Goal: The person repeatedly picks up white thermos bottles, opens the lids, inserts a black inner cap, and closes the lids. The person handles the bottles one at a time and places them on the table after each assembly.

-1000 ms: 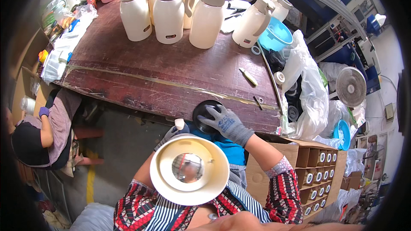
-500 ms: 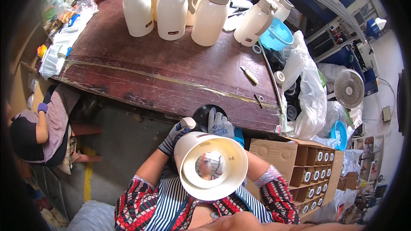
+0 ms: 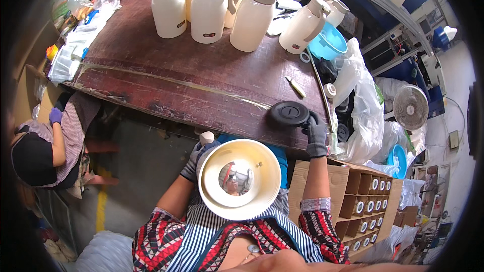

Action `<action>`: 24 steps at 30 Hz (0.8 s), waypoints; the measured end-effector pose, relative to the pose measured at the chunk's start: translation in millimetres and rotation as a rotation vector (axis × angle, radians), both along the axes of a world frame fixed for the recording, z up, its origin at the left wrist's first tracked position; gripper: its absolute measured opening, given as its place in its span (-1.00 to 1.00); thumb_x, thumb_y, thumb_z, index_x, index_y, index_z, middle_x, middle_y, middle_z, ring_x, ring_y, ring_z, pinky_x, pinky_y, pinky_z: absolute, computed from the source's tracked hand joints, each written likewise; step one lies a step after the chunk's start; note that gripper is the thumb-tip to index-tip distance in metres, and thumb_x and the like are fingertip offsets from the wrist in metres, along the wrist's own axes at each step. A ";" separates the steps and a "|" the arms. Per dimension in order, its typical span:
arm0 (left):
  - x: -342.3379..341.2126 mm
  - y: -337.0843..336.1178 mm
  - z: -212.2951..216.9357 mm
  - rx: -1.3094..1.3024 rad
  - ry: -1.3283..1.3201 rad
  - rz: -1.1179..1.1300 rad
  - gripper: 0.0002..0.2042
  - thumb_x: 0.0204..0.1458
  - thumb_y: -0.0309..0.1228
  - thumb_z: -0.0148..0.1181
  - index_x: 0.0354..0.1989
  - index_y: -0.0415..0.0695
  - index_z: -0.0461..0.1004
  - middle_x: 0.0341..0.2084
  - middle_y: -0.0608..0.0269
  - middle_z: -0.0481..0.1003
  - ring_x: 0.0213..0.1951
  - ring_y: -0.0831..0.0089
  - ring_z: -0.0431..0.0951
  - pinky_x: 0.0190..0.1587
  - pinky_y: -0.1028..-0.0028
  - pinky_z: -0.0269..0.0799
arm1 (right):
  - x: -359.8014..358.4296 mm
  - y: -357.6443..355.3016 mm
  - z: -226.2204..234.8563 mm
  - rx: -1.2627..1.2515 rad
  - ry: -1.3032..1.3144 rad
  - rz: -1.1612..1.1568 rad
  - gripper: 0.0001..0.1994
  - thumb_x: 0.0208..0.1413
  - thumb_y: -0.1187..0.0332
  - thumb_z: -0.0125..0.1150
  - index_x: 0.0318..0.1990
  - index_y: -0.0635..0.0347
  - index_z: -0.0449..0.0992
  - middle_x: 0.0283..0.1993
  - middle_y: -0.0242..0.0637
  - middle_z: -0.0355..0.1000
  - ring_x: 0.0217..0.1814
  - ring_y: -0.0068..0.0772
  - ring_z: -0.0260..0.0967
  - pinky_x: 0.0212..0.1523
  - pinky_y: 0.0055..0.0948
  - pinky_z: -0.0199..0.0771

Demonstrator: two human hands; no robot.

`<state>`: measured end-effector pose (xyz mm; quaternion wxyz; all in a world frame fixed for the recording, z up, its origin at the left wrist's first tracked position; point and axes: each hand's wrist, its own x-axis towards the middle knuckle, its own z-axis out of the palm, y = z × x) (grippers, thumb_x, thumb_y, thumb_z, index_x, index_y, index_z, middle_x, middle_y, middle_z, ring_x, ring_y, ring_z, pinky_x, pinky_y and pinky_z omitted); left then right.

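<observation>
While right hand (image 3: 316,136) touches black disc (image 3: 289,114), wrist (image 3: 317,155) crosses table edge (image 3: 252,133).

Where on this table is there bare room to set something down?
Bare: the table between the jugs and its near edge, left of the black disc. Crowded: the far side; the left edge, under plastic bags; the near-right corner, around the right hand.
</observation>
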<state>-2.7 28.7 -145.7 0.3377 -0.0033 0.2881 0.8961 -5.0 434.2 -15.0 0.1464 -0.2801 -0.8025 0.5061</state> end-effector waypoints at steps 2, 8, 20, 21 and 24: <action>1.2 -2.2 -1.1 -0.006 -0.018 0.027 -0.73 0.31 -0.18 0.18 -0.05 -0.13 0.45 -0.26 0.37 0.48 -0.21 0.54 0.51 -0.11 0.47 0.51 | 4.2 0.0 -3.2 0.617 0.056 -0.091 -0.51 0.25 0.26 0.19 0.32 0.14 0.42 0.29 0.04 0.42 0.28 0.05 0.41 0.24 -0.05 0.44; 2.0 -4.0 -4.4 -0.020 -0.050 0.089 -0.75 0.32 -0.21 0.15 -0.07 -0.14 0.43 -0.26 0.35 0.47 -0.20 0.53 0.50 -0.10 0.46 0.50 | -9.9 -40.3 -11.5 1.119 -0.151 0.458 -0.25 0.16 -0.06 0.27 0.48 -0.04 0.24 0.51 0.08 0.12 0.57 0.27 -0.07 0.53 0.29 -0.22; -0.8 -37.4 -13.3 -0.105 -0.112 0.350 -0.79 0.35 -0.27 0.09 -0.11 -0.18 0.40 -0.26 0.31 0.45 -0.17 0.50 0.49 -0.06 0.42 0.49 | -22.0 -84.3 -10.6 1.046 -0.267 0.602 0.00 -0.03 -0.31 0.31 0.51 0.00 0.17 0.60 0.15 -0.06 0.62 0.36 -0.16 0.44 0.47 -0.12; -1.9 -39.7 -12.3 -0.110 -0.118 0.367 -0.79 0.35 -0.27 0.08 -0.12 -0.18 0.39 -0.26 0.30 0.45 -0.17 0.49 0.49 -0.06 0.42 0.49 | -23.5 -89.1 -12.1 1.042 -0.309 0.602 0.02 -0.03 -0.31 0.30 0.52 0.04 0.14 0.60 0.17 -0.07 0.63 0.36 -0.17 0.43 0.48 -0.11; -1.4 -42.8 -4.4 0.037 -0.308 0.419 -0.80 0.36 -0.29 0.07 -0.13 -0.19 0.39 -0.26 0.29 0.44 -0.17 0.49 0.48 -0.05 0.41 0.49 | -21.1 -98.1 -19.3 0.999 -0.342 0.573 0.08 -0.01 -0.35 0.27 0.56 0.08 0.02 0.63 0.14 -0.15 0.65 0.35 -0.22 0.38 0.56 -0.09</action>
